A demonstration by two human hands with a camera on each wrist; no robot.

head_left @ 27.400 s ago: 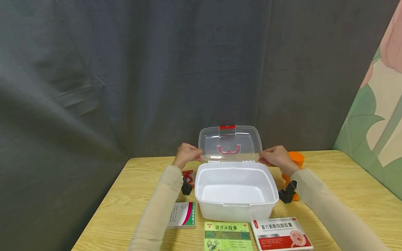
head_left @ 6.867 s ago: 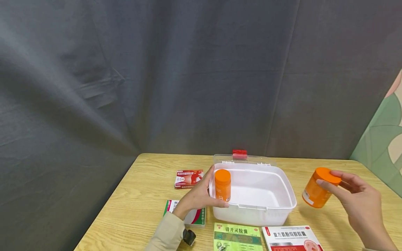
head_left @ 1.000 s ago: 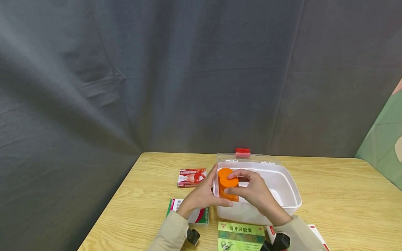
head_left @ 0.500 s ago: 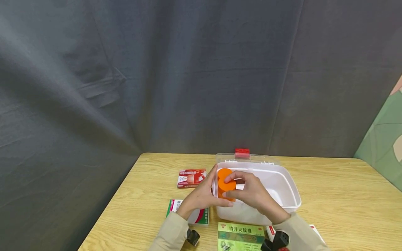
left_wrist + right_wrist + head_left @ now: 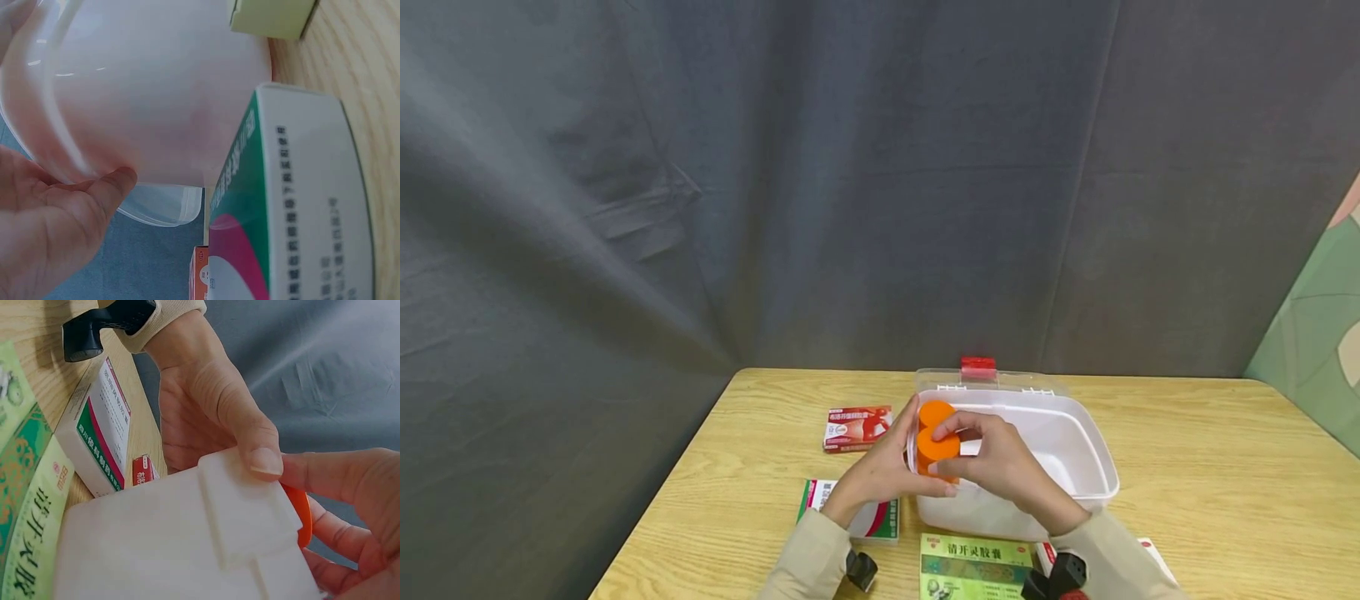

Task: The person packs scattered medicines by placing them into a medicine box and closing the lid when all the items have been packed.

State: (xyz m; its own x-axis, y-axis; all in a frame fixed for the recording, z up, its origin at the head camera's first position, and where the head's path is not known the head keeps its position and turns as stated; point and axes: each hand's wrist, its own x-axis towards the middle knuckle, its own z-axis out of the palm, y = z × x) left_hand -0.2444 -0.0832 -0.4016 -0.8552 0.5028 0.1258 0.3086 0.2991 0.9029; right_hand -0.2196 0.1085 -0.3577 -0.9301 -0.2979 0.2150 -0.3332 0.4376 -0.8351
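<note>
A white plastic box point(image 5: 977, 517) stands on the table with its clear lid folded back. My left hand point(image 5: 876, 473) grips the box's left end, its thumb over the front rim; in the left wrist view, fingers point(image 5: 112, 187) rest against the wall. Inside the left end are two orange bottles. My right hand point(image 5: 1003, 462) reaches over the front and pinches the nearer bottle point(image 5: 942, 443) by its cap with thumb and fingers. Directly behind it is the farther bottle point(image 5: 936, 412). The box wall hides both bottles' lower parts. Only an orange edge shows in the right wrist view.
Left of the box lie a red medicine box point(image 5: 857, 427) and a white-green medicine box point(image 5: 883, 521). A green medicine box point(image 5: 976, 571) lies in front. Beside it, a white-red box point(image 5: 1153, 554) is mostly hidden under the right forearm. A dark curtain point(image 5: 887, 183) hangs behind.
Over the last second, the right hand and its bottle have shifted slightly left within the box. Seconds earlier, that bottle was held outside, right of the box. The left hand stays put.
</note>
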